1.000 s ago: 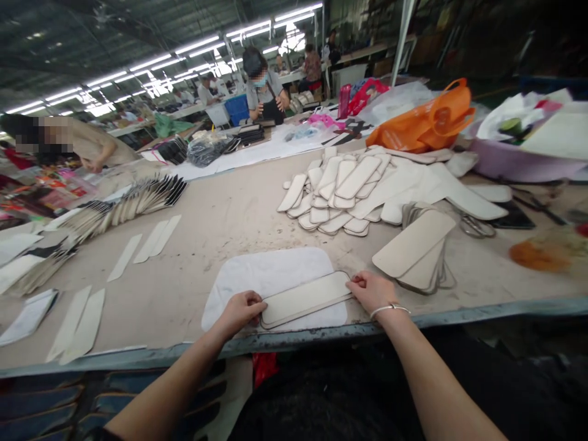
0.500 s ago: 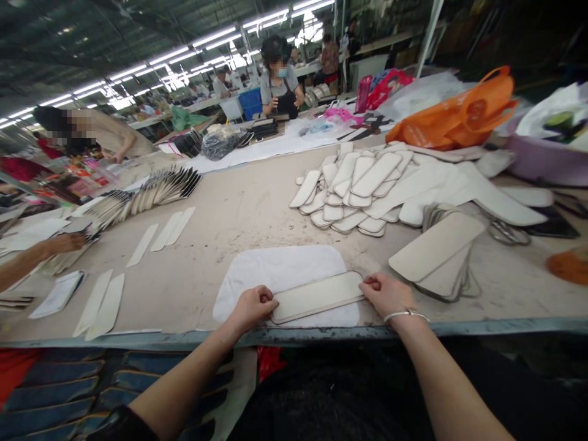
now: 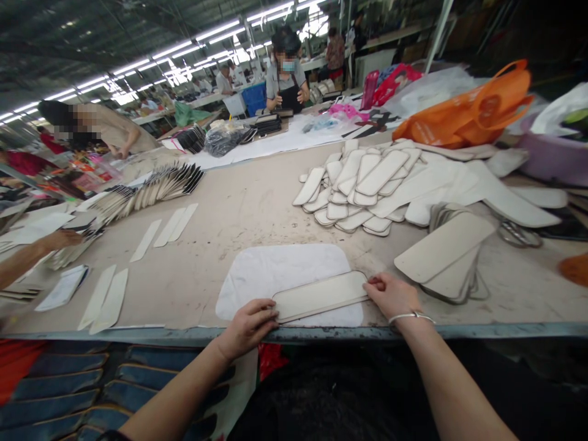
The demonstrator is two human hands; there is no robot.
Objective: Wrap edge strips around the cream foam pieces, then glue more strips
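A long cream panel (image 3: 321, 296) with rounded corners and a dark edge lies slanted over a white sheet (image 3: 248, 269) close to the table's front edge. My left hand (image 3: 248, 326) is closed on its left end, fingers together at the rim. At the opposite end, my right hand (image 3: 393, 296), with a bracelet at the wrist, pinches the upper right corner between thumb and fingers. Just right of that hand lies a fanned stack of similar cream panels (image 3: 443, 248). Beyond it spreads a large heap of cream panels (image 3: 367, 174).
Several narrow pale strips (image 3: 108, 300) lie to the left, near a co-worker's hand (image 3: 64, 239) and a fanned row of panels (image 3: 151, 190). An orange bag (image 3: 463, 116) and a purple basin (image 3: 551, 153) stand at the back right. Another person (image 3: 287, 79) works across the table.
My left hand has shifted slightly down along the panel's left end, its fingers straighter than before. The right hand keeps its pinch. The view has moved slightly.
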